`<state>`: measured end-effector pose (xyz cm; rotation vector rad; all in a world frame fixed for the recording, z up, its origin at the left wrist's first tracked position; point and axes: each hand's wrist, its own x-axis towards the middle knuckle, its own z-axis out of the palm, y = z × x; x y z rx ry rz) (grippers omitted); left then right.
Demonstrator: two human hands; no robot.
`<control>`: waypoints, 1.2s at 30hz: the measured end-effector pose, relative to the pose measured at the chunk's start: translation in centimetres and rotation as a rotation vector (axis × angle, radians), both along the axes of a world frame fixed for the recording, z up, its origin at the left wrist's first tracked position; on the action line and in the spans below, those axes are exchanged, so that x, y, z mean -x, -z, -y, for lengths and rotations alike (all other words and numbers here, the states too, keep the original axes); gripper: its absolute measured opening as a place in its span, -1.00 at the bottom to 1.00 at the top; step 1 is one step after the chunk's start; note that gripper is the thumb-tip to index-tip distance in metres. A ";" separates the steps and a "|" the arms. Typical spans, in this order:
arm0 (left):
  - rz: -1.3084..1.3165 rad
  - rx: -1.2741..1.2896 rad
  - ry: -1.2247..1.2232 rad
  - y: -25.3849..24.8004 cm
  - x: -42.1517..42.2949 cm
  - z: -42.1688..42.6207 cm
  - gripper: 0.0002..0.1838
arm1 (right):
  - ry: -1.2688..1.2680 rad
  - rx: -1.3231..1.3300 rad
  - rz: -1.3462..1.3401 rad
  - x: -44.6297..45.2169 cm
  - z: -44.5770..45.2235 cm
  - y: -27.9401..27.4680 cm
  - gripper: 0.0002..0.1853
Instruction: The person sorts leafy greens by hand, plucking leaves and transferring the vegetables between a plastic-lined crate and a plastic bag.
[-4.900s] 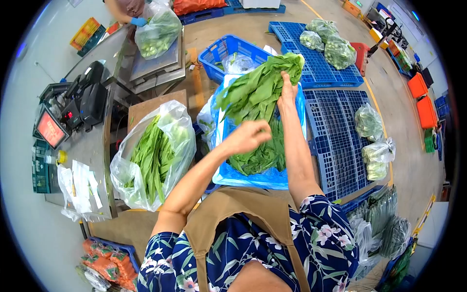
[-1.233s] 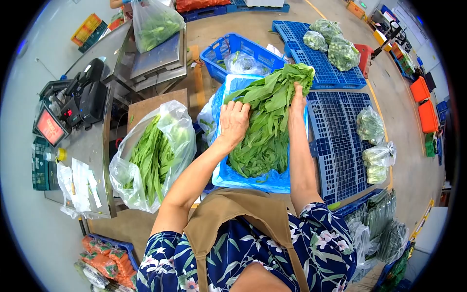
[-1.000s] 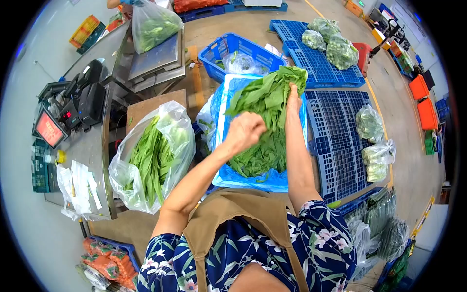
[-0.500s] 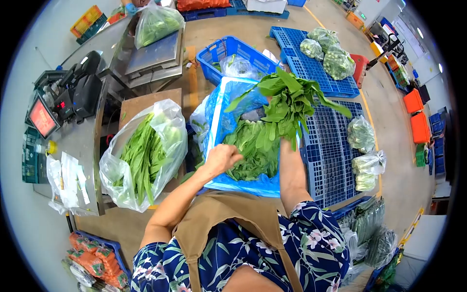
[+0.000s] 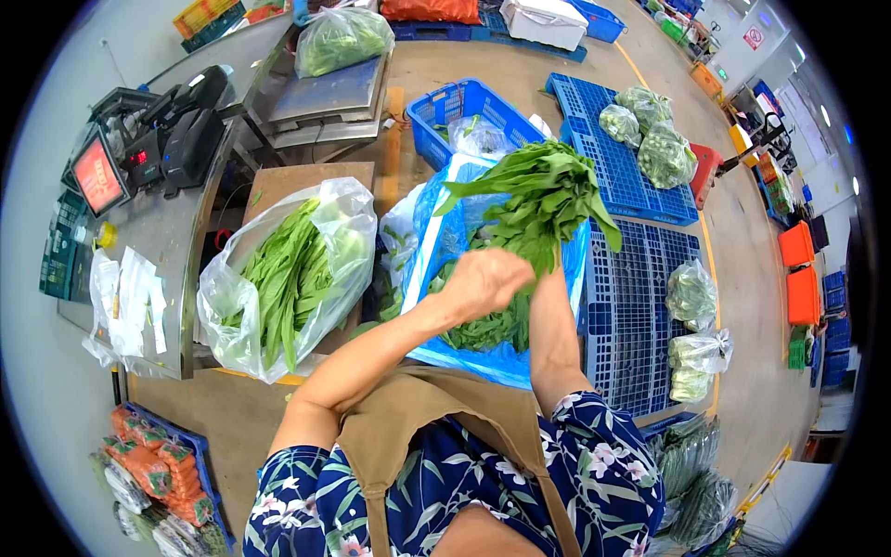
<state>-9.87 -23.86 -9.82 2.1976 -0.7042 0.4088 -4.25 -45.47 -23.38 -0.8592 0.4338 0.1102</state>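
Observation:
A bunch of leafy greens (image 5: 548, 190) is held up above the blue-lined white box (image 5: 419, 269), in my right hand (image 5: 549, 269), which is mostly covered by the leaves. My left hand (image 5: 492, 286) is closed, its fingers curled at the lower edge of the bunch; whether a leaf is pinched in them is hidden. More loose greens (image 5: 487, 330) lie in the box below both hands. To the left, a clear plastic bag (image 5: 223, 306) stands open with long green leaves (image 5: 292, 278) inside.
Behind the box is a blue crate (image 5: 478, 97). Blue pallets (image 5: 640, 316) with bagged vegetables (image 5: 691, 292) lie to the right. At left are a metal table (image 5: 176, 269) with a screen (image 5: 97, 174), and a scale (image 5: 325, 97) bearing a bag of greens (image 5: 343, 42).
My left hand has moved up and right, from over the box to the bunch. The bunch has shifted and turned slightly in my right hand. The whole view has shifted a little.

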 end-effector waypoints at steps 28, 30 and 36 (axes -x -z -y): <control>-0.046 -0.296 -1.060 0.5 5.9 -16.5 -0.40 | -0.649 0.082 0.092 1.9 -5.9 -3.8 -0.15; -0.139 -0.464 -1.361 1.8 10.3 -21.3 -0.25 | -0.767 0.091 0.127 1.1 -8.4 -4.6 -0.14; -0.545 -0.422 -1.793 4.6 21.8 -30.7 -0.29 | -1.127 0.111 0.202 -0.5 -17.0 -6.2 -0.12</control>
